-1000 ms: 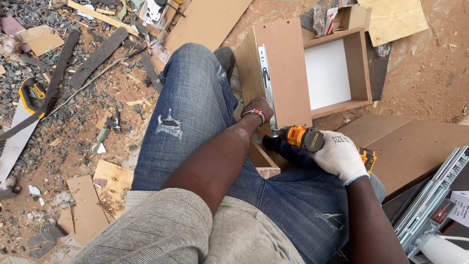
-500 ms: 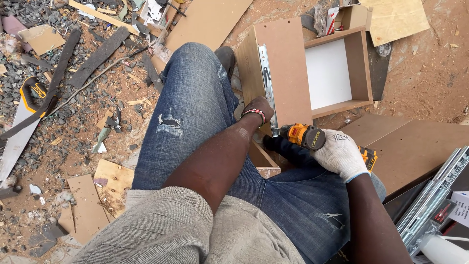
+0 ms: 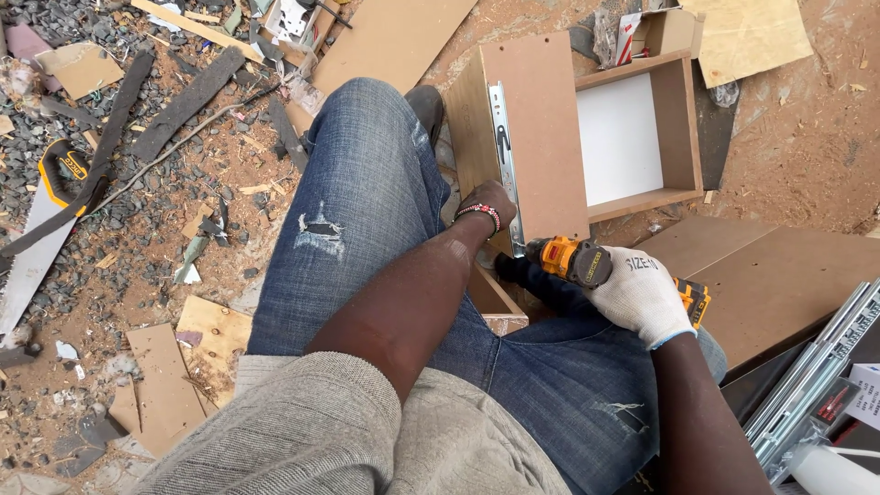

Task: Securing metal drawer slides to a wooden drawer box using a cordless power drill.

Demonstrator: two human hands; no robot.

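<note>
A brown wooden drawer box (image 3: pixel 550 128) with a white bottom lies on its side against my jeans-clad legs. A metal drawer slide (image 3: pixel 505 156) runs along its near side panel. My left hand (image 3: pixel 489 203), with a beaded wristband, presses on the panel's lower end beside the slide. My right hand (image 3: pixel 642 295), in a white glove, grips a yellow and black cordless drill (image 3: pixel 577 263) whose nose points left at the slide's lower end.
A hand saw (image 3: pixel 41 234) with a yellow and black handle lies on the gravel at far left. Wood offcuts (image 3: pixel 165 385) and dark strips litter the ground. Brown boards (image 3: pixel 779 275) and spare metal slides (image 3: pixel 825 367) lie at right.
</note>
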